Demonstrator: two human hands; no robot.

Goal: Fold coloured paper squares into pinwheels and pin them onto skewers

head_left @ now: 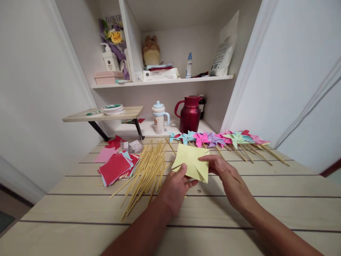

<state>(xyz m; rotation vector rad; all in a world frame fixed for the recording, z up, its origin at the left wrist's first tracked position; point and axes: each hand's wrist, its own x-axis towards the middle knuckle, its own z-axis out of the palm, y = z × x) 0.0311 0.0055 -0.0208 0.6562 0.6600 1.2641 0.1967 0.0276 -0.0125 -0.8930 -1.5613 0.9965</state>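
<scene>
A yellow paper square (191, 159), with slits cut in from its corners, is held up above the wooden table. My left hand (177, 186) grips its lower left edge, thumb on top and fingers beneath. On the right side, my right hand (226, 174) has the paper between its index finger, lying along a slit, and the fingers behind; the thumb's hold is partly hidden. A heap of thin wooden sticks (149, 174) lies left of my left hand. Finished paper pinwheels (213, 139) on sticks lie in a row behind the paper.
At left is a stack of coloured paper squares (115, 169) by a small clear box (133, 145). A small raised stand (128, 113) holds lids. A red jug (189, 115) and a lidded cup (160, 119) stand at the back beneath a shelf (165, 82).
</scene>
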